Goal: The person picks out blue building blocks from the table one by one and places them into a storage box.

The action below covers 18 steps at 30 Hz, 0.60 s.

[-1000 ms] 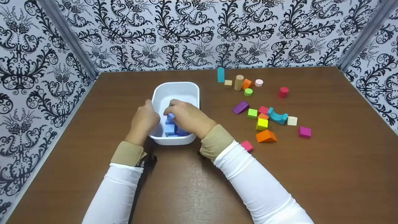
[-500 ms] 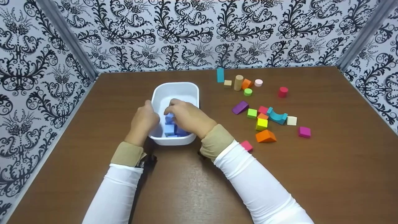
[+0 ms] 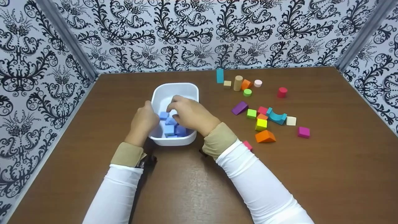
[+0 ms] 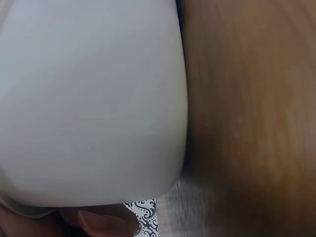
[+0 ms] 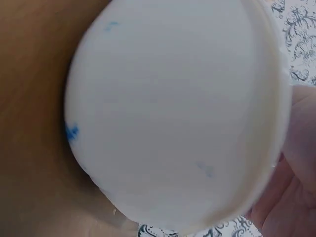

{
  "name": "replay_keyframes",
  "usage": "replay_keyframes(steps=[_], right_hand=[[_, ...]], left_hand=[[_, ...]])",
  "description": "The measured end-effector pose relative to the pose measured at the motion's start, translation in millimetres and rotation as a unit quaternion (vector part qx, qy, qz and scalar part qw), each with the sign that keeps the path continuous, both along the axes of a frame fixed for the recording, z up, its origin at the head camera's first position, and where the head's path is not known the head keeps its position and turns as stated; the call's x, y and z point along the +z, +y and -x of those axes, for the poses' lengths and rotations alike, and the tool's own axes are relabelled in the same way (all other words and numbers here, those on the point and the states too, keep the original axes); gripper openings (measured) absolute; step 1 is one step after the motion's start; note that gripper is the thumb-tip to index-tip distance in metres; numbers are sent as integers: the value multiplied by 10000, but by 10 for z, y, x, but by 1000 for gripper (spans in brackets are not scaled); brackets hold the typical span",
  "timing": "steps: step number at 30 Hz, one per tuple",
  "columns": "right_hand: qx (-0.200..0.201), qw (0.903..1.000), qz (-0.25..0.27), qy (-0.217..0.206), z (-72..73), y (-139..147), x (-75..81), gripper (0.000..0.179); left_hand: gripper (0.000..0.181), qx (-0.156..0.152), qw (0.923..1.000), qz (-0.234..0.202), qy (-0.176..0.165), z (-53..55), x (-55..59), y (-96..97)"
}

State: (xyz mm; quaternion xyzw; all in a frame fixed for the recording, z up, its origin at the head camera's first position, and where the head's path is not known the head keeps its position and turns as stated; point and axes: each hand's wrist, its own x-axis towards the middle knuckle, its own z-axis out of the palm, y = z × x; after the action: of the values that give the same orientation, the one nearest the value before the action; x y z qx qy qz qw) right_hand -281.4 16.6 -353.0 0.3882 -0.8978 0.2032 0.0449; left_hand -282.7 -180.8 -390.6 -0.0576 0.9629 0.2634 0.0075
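A white plastic tub stands on the table with several blue blocks in its near half. At its left side my left hand grips the rim; in the left wrist view, curled fingers show just past the tub's edge. My right hand reaches over the right rim, bent fingers hanging above the blocks, thumb and index apart, with nothing seen between them. A light blue block lies just left of those fingertips. From the right wrist the tub's outer wall hides most of the fingers.
Loose coloured blocks lie right of the tub: a purple block, a yellow cube, a turquoise arch, an orange wedge, a red cylinder. A tan cylinder is farther back. Patterned walls border the table.
My right hand has risen slightly and shifted right, its thumb and index parting. More blue blocks now show beneath it, including one at the left. My left hand stays put.
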Motion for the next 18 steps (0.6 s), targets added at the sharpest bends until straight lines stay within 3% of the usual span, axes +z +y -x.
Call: replay_keyframes(steps=[9,18], right_hand=[[-505,9982,280,133,84,390,162,24],[-1000,9937,364,338,212,1108,233,28]], left_hand=[[55,122,9997,-90,-174,1,-7,30],[59,110,9991,-201,-356,-15,43,10]])
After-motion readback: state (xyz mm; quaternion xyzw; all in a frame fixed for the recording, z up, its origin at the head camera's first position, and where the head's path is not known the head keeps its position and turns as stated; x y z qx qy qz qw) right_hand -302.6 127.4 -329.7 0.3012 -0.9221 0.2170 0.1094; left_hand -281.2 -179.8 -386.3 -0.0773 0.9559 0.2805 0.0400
